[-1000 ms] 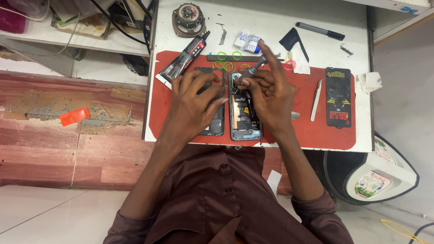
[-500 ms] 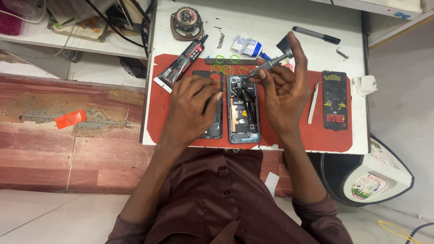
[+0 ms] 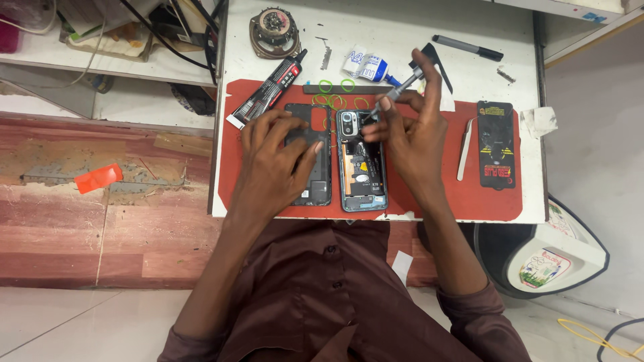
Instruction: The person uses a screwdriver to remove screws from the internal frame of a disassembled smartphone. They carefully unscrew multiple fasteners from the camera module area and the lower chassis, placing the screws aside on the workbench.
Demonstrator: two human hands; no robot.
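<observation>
The screwdriver (image 3: pixel 397 89), pinched in the right hand (image 3: pixel 410 134), has been brought down to the opened phone (image 3: pixel 362 161), while the back cover (image 3: pixel 310 157) is pressed flat by the left hand (image 3: pixel 275 157).

— What colours are in front of you?

— My mat (image 3: pixel 443 194) is red on a white table (image 3: pixel 402 27). The phone (image 3: pixel 361 161) shows black and orange inside a grey-blue frame; the back cover (image 3: pixel 315 188) is dark grey.

— Anything bright?

— Green bands (image 3: pixel 334 86), a black glue tube (image 3: pixel 267 92) with red print, and my brown shirt (image 3: pixel 322 288).
</observation>
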